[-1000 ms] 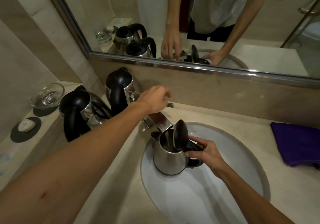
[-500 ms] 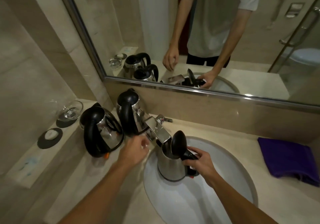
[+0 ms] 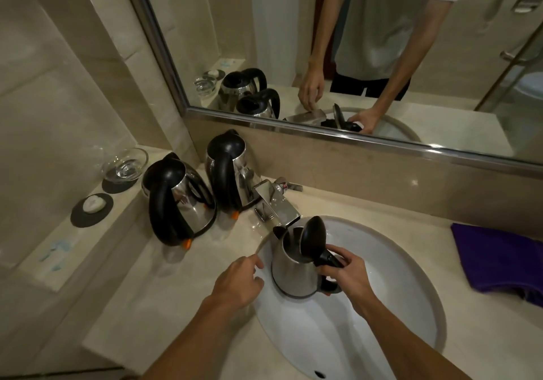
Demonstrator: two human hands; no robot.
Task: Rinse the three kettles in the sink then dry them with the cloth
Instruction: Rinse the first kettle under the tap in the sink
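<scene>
The right hand (image 3: 343,273) is wrapping its grip round the black handle of a shiny steel kettle (image 3: 291,273), lid raised, upright in the white oval sink (image 3: 396,335) under the chrome tap (image 3: 277,207). The left hand (image 3: 238,285) is hovering just beside it, grip loose, holding nothing. A purple cloth (image 3: 499,259) is lying on the beige tabletop (image 3: 176,291).

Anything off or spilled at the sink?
Nothing stands out. The left kettle and middle kettle stand upright, lids shut. The third kettle, lid open, is in the sink under the tap, right hand gripping its handle.
</scene>
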